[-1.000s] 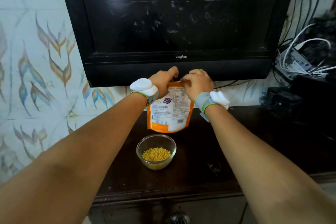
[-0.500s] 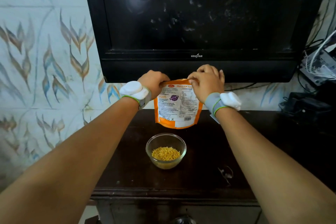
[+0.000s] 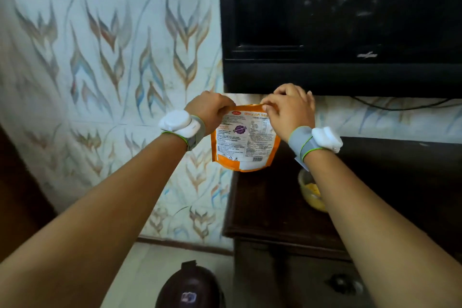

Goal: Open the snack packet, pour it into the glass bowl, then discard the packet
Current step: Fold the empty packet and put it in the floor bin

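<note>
Both hands pinch the top edge of the snack packet, held upright in the air w/ its printed back facing the camera. Left hand is curled tight on the packet's left top corner; right hand has fingers closed on the right part of the same edge. Packet hangs past the left front corner of the dark cabinet, partly over the floor. Glass bowl sits on the cabinet, right of and below the packet, mostly hidden behind the right forearm; yellow snack shows inside it.

Judging by that, pouring looks done & discarding is what's left. Risks from here:

- Whether the mouth is pressed shut or gaping can't be told, the fingers cover it. If any snack remains, tilting the packet would drop crumbs onto the floor, not the cabinet.
- Right forearm passes just over the bowl. A drop or sweep of that arm could knock it, and glass near the cabinet edge could slide off.
- Dark round object on the floor below the packet is probably a bin, but it's blurred; a blind drop may miss.
</note>
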